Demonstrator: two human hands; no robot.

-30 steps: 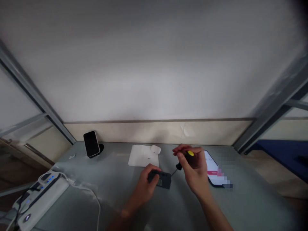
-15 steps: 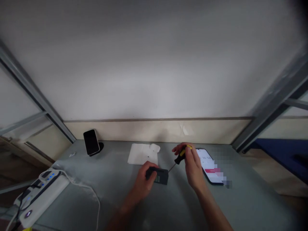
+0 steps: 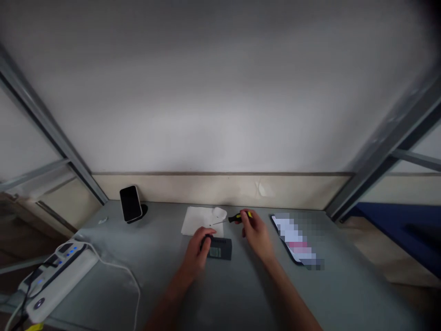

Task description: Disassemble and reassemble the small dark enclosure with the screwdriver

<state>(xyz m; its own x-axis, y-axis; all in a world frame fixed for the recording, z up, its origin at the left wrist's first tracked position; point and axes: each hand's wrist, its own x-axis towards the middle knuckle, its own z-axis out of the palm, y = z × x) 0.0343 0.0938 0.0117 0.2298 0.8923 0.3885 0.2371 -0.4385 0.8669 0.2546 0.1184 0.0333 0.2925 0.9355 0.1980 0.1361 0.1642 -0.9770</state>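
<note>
My left hand (image 3: 199, 247) is closed on the left end of a small dark box (image 3: 219, 248) lying on the grey table (image 3: 241, 294). My right hand (image 3: 255, 232) holds a screwdriver with a black and yellow handle (image 3: 238, 217); its thin shaft points left, over the white paper sheet (image 3: 198, 220). A small white object (image 3: 219, 213) rests at the sheet's far right corner, close to the shaft's tip.
A dark phone (image 3: 130, 203) stands on a stand at the back left. Another phone with a lit screen (image 3: 292, 238) lies to the right. A white power strip (image 3: 57, 273) with a cable sits at the left front edge. The wall runs close behind.
My right hand has moved left and away from the dark box, swinging the screwdriver's tip toward the paper. My left hand stayed on the box. The view has shifted a little to the right.
</note>
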